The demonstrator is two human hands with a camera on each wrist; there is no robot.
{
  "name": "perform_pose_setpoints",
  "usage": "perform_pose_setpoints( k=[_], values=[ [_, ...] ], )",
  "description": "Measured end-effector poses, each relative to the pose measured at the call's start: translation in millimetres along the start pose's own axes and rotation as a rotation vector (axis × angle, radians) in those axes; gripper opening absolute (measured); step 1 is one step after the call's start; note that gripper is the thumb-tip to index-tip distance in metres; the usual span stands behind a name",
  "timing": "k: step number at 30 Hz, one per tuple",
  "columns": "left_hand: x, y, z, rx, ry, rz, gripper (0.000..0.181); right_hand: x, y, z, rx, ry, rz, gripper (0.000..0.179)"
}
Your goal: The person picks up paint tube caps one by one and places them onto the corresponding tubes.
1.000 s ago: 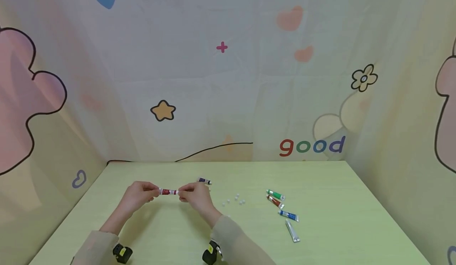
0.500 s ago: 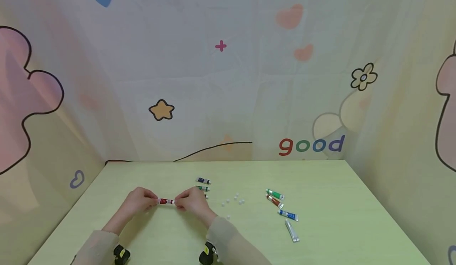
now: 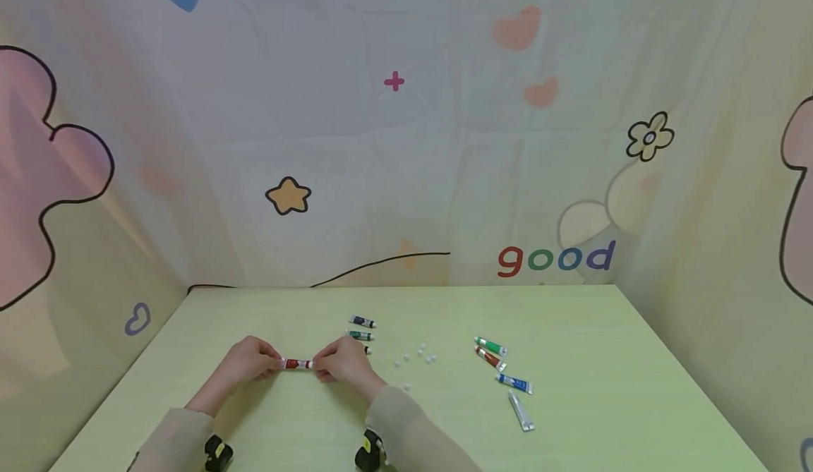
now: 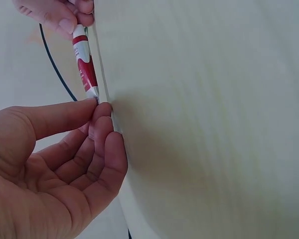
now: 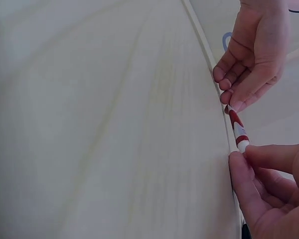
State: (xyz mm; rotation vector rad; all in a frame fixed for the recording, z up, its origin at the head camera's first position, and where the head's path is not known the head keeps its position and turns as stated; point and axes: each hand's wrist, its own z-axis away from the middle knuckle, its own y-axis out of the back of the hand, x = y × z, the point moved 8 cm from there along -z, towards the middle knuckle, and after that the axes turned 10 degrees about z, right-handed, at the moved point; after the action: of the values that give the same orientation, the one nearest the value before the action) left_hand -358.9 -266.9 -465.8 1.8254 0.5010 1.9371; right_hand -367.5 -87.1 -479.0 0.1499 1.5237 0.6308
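A small red and white paint tube (image 3: 297,364) is held lengthwise between both hands, above the table. My left hand (image 3: 249,359) pinches its flat crimped end between thumb and fingertips, as the left wrist view shows up close on the tube (image 4: 86,67). At the white cap end, my right hand (image 3: 346,364) pinches with thumb and forefinger; in the right wrist view the tube (image 5: 238,127) runs from that pinch to the left fingertips. Just beyond the right hand lie a dark tube (image 3: 363,322), a green tube (image 3: 360,335) and one more, mostly hidden by the hand.
Several small white caps or beads (image 3: 427,359) are scattered right of the hands. Farther right lie a green tube (image 3: 491,346), a red-brown tube (image 3: 490,358), a blue tube (image 3: 514,384) and a silvery tube (image 3: 521,411). A printed curtain stands behind the table (image 3: 603,401).
Both hands have come down and nearer with the red tube between them. The green tube behind the right hand has come into sight.
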Motion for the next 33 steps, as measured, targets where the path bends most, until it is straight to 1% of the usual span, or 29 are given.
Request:
perform_pose_setpoints(
  k=[4, 9, 17, 20, 27, 33],
  values=[
    [-1.0, 1.1, 0.5, 0.003, 0.013, -0.004, 0.009, -0.7, -0.3, -0.5, 0.013, 0.018, 0.014, 0.005],
    [1.2, 2.4, 2.0, 0.013, 0.014, -0.008, 0.009, -1.2, -1.3, -1.9, 0.027, 0.037, 0.022, 0.005],
    [3.6, 1.2, 3.5, 0.014, 0.022, -0.002, 0.008, 0.6, -2.3, -1.9, 0.028, 0.027, 0.016, 0.005],
    [1.5, 1.3, 2.7, 0.017, 0.029, -0.001, 0.007, -0.4, -2.0, -1.0, 0.03, 0.029, 0.023, 0.005],
    [-4.5, 0.9, -2.4, 0.017, 0.034, -0.044, 0.008, -2.2, -0.3, -0.9, 0.04, 0.033, 0.09, 0.006],
    [-4.0, 1.0, -2.8, 0.012, 0.025, -0.039, 0.009, -3.4, 0.1, -0.4, 0.021, 0.038, 0.076, 0.005]
  ],
)
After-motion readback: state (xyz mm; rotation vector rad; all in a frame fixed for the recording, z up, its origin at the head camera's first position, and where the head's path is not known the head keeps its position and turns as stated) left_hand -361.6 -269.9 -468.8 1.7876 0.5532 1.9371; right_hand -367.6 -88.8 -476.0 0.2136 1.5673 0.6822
